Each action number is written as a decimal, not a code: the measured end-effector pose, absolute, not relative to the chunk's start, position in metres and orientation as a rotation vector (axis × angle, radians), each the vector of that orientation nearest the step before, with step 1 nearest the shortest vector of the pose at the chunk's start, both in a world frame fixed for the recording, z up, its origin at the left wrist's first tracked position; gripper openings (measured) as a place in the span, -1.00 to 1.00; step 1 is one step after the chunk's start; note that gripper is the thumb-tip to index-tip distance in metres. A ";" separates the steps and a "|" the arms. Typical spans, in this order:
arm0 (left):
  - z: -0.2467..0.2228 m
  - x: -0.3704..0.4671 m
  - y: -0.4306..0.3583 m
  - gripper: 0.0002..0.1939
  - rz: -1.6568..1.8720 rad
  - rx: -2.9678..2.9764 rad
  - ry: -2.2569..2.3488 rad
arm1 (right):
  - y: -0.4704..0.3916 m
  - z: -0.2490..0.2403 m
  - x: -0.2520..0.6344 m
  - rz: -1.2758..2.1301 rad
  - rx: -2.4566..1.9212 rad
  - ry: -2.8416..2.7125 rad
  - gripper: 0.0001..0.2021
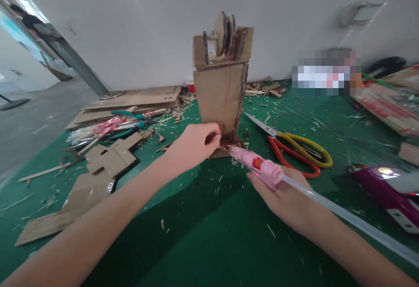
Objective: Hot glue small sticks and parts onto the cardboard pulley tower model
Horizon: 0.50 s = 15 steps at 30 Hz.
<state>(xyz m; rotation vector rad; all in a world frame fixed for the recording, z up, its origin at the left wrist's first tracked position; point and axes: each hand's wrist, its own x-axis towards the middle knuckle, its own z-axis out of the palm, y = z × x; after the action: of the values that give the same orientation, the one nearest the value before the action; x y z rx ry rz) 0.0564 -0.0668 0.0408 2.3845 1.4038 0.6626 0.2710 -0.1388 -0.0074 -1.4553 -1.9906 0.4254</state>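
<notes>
Cardboard tower upright on the desk, centre, far of both hands. Spool mounted, red thread run down the front; its lower end appears not yet fixed, though fingers obscure it. Tower brown, ragged-edged, narrowing downward. Left hand: grip pinched together on the thread; right hand: clamped round pink glue gun.

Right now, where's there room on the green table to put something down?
The widest patch of green table lies between the left arm and right arm, with small scraps. A smaller one separates the scissors from the purple device. Cardboard pieces crowd the left side.
</notes>
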 end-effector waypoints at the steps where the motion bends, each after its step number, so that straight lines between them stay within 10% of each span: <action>1: 0.041 0.057 -0.067 -0.84 0.662 2.385 1.401 | -0.139 -0.008 0.272 0.426 -1.460 -1.964 -0.71; 15: 0.040 0.057 -0.066 -0.84 0.668 2.400 1.391 | -0.137 -0.006 0.270 0.377 -1.458 -2.030 -0.73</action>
<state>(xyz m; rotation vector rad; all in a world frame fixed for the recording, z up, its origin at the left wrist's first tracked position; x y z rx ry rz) 0.0567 -0.0661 0.0397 2.3999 1.3910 0.6683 0.2704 -0.1370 -0.0057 -1.4578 -2.0302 0.3767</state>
